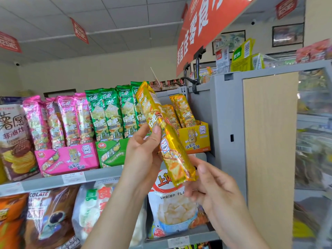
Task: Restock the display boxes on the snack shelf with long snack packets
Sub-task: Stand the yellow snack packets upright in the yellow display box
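A long yellow snack packet point(172, 148) is held tilted in front of the shelf, its top end leaning left. My left hand point(143, 151) grips it around the middle. My right hand point(212, 184) is at its lower end, fingers curled by the packet's bottom seal. Behind stands the yellow display box point(195, 139) with a few yellow packets upright in it. Left of it are the green display box point(111, 153) and the pink display box point(66, 159), both full of upright packets.
The grey shelf edge point(75, 178) carries price tags. Large snack bags fill the lower shelf, with a shrimp-flavour bag point(172, 209) below my hands. A grey and wood end panel point(269, 141) stands at the right. A red sign point(203, 29) hangs overhead.
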Tool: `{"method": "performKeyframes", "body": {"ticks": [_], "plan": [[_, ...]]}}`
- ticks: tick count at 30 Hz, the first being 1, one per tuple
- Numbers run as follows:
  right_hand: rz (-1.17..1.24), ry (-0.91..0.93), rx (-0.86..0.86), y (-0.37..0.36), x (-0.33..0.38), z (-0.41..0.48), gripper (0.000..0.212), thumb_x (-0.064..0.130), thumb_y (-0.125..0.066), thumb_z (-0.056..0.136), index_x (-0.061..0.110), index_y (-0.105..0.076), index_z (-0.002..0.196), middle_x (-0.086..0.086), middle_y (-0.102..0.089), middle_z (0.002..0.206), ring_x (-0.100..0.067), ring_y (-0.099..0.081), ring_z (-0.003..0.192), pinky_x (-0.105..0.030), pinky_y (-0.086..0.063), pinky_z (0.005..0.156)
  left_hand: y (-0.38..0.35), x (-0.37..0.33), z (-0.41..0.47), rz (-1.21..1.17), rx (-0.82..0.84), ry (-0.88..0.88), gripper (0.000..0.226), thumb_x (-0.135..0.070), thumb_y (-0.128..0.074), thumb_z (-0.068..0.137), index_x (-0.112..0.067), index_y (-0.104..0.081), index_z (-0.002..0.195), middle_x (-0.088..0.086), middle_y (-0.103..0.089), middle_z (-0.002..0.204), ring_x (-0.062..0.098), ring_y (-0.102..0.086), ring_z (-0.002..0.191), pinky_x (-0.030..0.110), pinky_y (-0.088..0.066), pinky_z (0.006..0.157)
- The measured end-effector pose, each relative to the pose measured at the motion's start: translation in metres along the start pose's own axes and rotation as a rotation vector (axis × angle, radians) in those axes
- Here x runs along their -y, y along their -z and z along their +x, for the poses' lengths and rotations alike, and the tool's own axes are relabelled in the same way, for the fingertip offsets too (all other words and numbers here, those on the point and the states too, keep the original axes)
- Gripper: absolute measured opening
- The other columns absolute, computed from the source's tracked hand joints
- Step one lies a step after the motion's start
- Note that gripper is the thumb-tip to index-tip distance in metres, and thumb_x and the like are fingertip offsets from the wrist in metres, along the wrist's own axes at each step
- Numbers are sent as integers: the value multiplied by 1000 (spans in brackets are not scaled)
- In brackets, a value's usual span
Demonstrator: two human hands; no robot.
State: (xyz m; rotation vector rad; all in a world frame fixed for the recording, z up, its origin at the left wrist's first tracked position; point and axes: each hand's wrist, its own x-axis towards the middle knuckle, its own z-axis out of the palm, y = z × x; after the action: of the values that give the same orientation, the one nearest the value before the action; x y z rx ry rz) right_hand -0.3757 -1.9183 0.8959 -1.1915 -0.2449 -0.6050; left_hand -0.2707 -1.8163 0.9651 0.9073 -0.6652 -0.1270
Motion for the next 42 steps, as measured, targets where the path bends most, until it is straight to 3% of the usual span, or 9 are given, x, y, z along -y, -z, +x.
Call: {"method": "performKeyframes", "body": {"ticks": [5,10,14,18,24,27,30,33,42], "plan": [[205,-166,61,-1,-6,-1,66,61,-89,48,16,-78,96,-16,-74,96,-25,-71,76,-28,-54,57,-3,0,-4,-9,45,-1,53,-18,-57,82,3,-52,131,22,-65,118,38,-59,110,58,-43,100],[168,-131,135,5,-3,0,63,50,-90,56,16,-76,107,-16,-74,103,-26,-72,84,-24,-56,66,-1,4,-4,14,143,-20,37,-18,-53,88,-2,-58,120,18,-71,110,25,-69,88,36,-59,76],[56,-57,30,5,-2,-2,58,46,-88,58,18,-76,107,-14,-76,97,-24,-74,80,-21,-56,65,-2,2,-4,170,167,0,37,-42,-62,88,-15,-65,112,14,-69,114,27,-64,101,44,-55,84],[-190,105,-90,2,-5,-5,41,40,-79,54,43,-76,95,0,-78,85,-16,-75,80,-22,-57,67,-4,-2,-7,493,182,-108,35,-48,-80,68,-30,-67,94,-9,-73,86,7,-69,79,20,-54,65],[-611,299,-184,4,-14,-5,45,59,-79,62,48,-61,102,13,-69,94,-9,-66,88,-21,-54,71,7,-4,-4,434,156,-20,78,-25,-86,62,-30,-50,131,7,-76,96,24,-74,87,36,-60,71],[-323,60,-24,6,-8,1,31,63,-72,72,41,-61,91,4,-67,104,-14,-68,96,-28,-57,75,14,-6,-2,396,172,33,90,-17,-81,69,-16,-35,146,17,-71,113,34,-70,100,56,-53,91],[151,-144,79,10,-3,11,33,37,-72,78,17,-56,98,-18,-72,104,-39,-72,91,-35,-59,68,18,-8,0,269,281,44,66,-12,-75,72,-8,-48,132,18,-70,115,35,-69,102,47,-57,80],[203,-101,69,9,-2,18,45,25,-73,71,5,-50,105,-25,-72,97,-42,-72,81,-36,-59,65,16,-13,4,121,394,86,59,-8,-73,71,-2,-50,125,18,-69,114,34,-69,101,43,-57,76],[-567,370,-214,-15,6,51,42,17,-82,72,39,-52,90,13,-63,87,-6,-62,79,-17,-50,60,-23,-88,60,820,134,-393,88,-36,-84,66,-42,-33,138,-4,-68,107,9,-71,88,26,-59,69]]}}
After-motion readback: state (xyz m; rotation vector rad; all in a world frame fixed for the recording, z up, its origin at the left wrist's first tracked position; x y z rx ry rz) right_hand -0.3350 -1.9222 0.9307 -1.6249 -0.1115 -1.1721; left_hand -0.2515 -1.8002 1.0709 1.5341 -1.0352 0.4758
